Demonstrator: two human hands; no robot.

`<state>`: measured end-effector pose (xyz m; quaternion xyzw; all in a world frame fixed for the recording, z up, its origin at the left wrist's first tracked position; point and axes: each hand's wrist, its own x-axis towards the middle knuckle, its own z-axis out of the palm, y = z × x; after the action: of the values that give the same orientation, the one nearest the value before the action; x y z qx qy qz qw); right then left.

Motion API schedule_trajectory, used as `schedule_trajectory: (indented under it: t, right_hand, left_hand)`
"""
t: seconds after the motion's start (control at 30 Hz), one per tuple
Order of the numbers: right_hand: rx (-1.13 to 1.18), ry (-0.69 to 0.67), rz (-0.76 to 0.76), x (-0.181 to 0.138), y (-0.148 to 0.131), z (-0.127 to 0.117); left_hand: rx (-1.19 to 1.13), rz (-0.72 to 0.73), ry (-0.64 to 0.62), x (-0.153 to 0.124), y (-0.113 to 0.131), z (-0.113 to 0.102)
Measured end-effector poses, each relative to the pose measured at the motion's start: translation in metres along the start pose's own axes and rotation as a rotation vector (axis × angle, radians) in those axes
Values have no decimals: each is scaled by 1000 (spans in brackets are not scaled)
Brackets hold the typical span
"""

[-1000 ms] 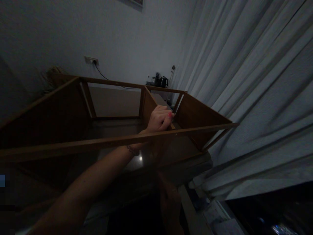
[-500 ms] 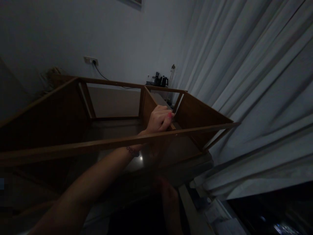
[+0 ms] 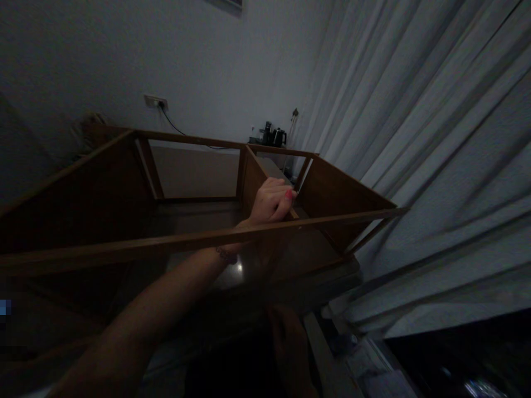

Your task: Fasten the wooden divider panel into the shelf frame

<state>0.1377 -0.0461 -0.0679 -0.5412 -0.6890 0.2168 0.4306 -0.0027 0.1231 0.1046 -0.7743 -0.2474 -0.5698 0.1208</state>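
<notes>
A wooden cabinet frame (image 3: pixel 199 237) with an open top stands in front of me. My left hand (image 3: pixel 271 202) reaches under its front rail and is wrapped over the top edge of the wooden divider panel (image 3: pixel 253 179). The fingers are closed on that edge, and a painted thumbnail faces me. A bracelet (image 3: pixel 226 255) circles the left wrist. Lower down, in front of the cabinet's base, my right hand (image 3: pixel 288 329) hangs in deep shadow. Its fingers look partly bent, but the dark hides whether they hold anything.
Tall pale curtains (image 3: pixel 423 166) hang along the right side. Behind the cabinet are a wall socket (image 3: pixel 156 103) with a black cord and a dark kettle (image 3: pixel 279 137) beside other small items. Dim objects (image 3: pixel 365 354) lie low at the right.
My right hand has shifted slightly and shows less blur. My left hand stays on the divider panel, and the cabinet frame has not visibly moved.
</notes>
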Motion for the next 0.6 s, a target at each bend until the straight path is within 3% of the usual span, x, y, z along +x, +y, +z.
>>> schedule_trajectory:
  t: [0.13,0.27,0.43,0.6]
  right_hand:
    - [-129,69,-166,0,15,1]
    - [-118,134,-220,-1,25,7]
    - [51,136,60,-1,13,9]
    - [268,-25,322,-1,-4,9]
  left_hand:
    - [8,-4,3,-1,-2,1]
    - [8,11,2,1,-1,-1]
    - [11,16,3,2,1,-1]
    - [7,17,-11,1,0,-1]
